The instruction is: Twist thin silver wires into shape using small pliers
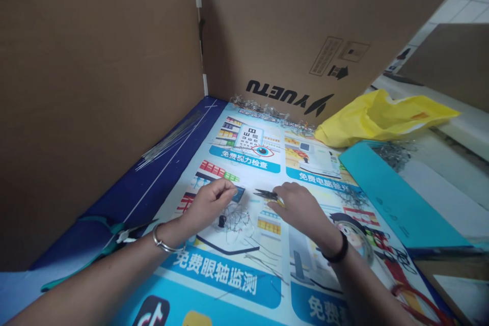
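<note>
My left hand [216, 201], with a silver bangle at its wrist, is closed in a pinch above the printed poster [271, 209]. Whatever its fingertips hold is too fine to make out. In my right hand [300, 206] is a pair of small pliers [266, 194] with dark pointed jaws and a yellow handle. The jaws point left toward my left hand, with a gap between them. Below my left hand lies a loose tangle of thin wire [235, 220]. Several straight wire pieces [267, 265] are scattered nearer to me.
Cardboard walls [290, 35] stand behind and to the left. A bundle of straight wires [171, 140] and green-handled scissors [109, 244] lie left. Twisted wire pieces [263, 108] line the back edge. At right are a yellow bag [382, 117], a turquoise panel [397, 193] and red-handled loops [416, 298].
</note>
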### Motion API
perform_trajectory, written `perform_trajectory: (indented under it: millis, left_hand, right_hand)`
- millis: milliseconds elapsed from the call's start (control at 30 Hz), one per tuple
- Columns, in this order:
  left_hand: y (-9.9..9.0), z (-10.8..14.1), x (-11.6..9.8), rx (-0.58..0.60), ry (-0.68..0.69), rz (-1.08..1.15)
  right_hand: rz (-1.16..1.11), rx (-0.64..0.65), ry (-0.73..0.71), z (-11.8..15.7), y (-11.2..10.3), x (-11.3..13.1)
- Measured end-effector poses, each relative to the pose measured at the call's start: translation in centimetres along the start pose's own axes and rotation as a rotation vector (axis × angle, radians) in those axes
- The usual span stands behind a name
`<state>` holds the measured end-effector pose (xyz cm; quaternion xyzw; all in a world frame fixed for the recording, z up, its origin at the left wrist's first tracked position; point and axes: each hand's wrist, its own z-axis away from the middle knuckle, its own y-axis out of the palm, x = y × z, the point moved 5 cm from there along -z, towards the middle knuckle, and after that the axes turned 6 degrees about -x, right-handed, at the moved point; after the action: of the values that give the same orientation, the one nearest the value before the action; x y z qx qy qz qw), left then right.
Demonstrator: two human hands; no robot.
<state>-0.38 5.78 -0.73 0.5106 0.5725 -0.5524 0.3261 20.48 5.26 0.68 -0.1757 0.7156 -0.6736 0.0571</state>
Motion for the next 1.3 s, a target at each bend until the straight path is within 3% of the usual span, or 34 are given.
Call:
perform_trajectory:
  millis: [67, 133, 267, 400, 633, 833, 967, 1100, 1300]
  left_hand:
    - [-0.1, 0.0, -0.2, 0.009, 0.024, -0.028]
    - [0.0, 0.1, -0.3, 0.029, 0.034, -0.050]
    - [0.2, 0.2, -0.6, 0.055, 0.041, -0.087]
    - [0.6, 0.4, -0.7, 0.086, 0.070, -0.114]
    - [0.7, 0.4, -0.6, 0.108, 0.077, -0.144]
    - [1.0, 0.4, -0.3, 0.145, 0.045, -0.145]
    - [1.0, 0.5, 0.1, 0.130, -0.010, -0.080]
    - [0.9, 0.5, 0.5, 0.088, -0.075, -0.085]
    - [1.2, 0.7, -0.1, 0.062, -0.097, -0.066]
  right_hand:
    - [0.155, -0.067, -0.033, 0.1, -0.1, 0.4]
    - [0.148, -0.128, -0.066, 0.2, -0.5, 1.0]
    - [-0.294, -0.187, -0.073, -0.1, -1.5, 3.1]
    - [-0.786, -0.190, 0.015, -0.8, -0.9, 5.4]
    - [-1.132, -0.160, 0.179, -1.1, 1.9, 5.4]
    - [-1.062, -0.224, 0.162, -0.5, 2.1, 5.1]
    - [-0.860, -0.415, 0.113, -0.1, 1.1, 4.5]
    - [-0.623, -0.557, -0.076, 0.3, -0.2, 4.8]
    - [-0.479, -0.590, -0.398, 1.1, -0.4, 6.4]
